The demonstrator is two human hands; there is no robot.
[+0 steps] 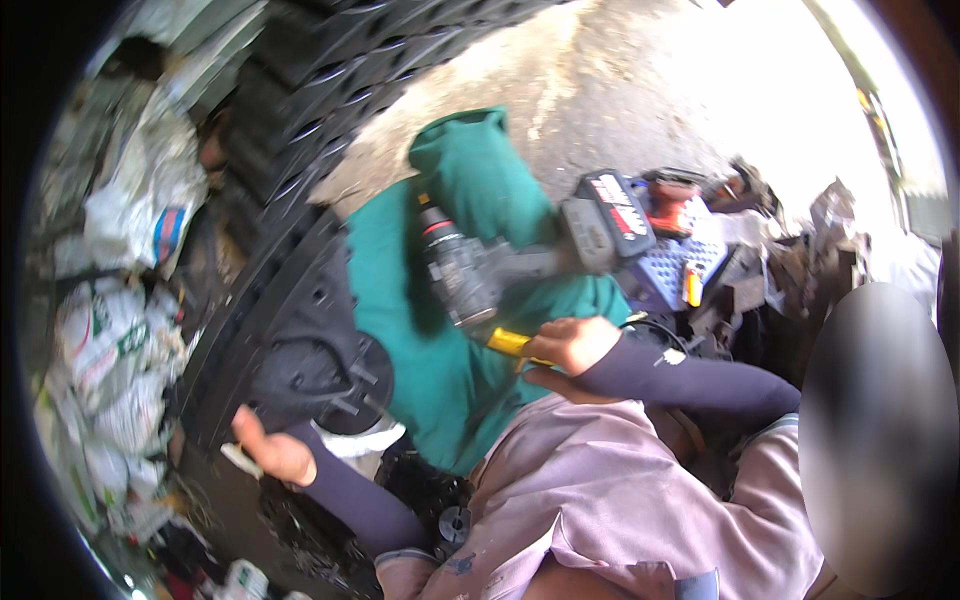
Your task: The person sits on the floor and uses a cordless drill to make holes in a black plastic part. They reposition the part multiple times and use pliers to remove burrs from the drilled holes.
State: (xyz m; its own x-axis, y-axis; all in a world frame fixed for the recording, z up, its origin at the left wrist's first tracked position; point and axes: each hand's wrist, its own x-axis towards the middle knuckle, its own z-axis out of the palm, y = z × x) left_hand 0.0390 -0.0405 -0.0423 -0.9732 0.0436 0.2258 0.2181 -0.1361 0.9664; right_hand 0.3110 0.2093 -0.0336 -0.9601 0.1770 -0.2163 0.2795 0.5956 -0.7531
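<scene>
My right hand (575, 348) is closed around a slim yellow tool (508, 342); its kind is hard to make out. Just beyond it, a grey and black cordless drill (510, 265) lies on green fabric (440, 370), its bit toward the upper left and its battery toward the right. My left hand (275, 452) is out to the left with the thumb raised. A small pale flat piece (240, 462) shows at its fingers, which are partly hidden. Beside that hand lies a large black plastic part (300, 370) with a round section.
A black ribbed plastic panel (330, 110) runs up the left. Crumpled plastic bags (135, 210) lie beyond it. On the right, a red and black tool (672, 200) and an orange-yellow item (692, 284) sit by a perforated blue tray (660, 270). Concrete floor (600, 90) shows ahead.
</scene>
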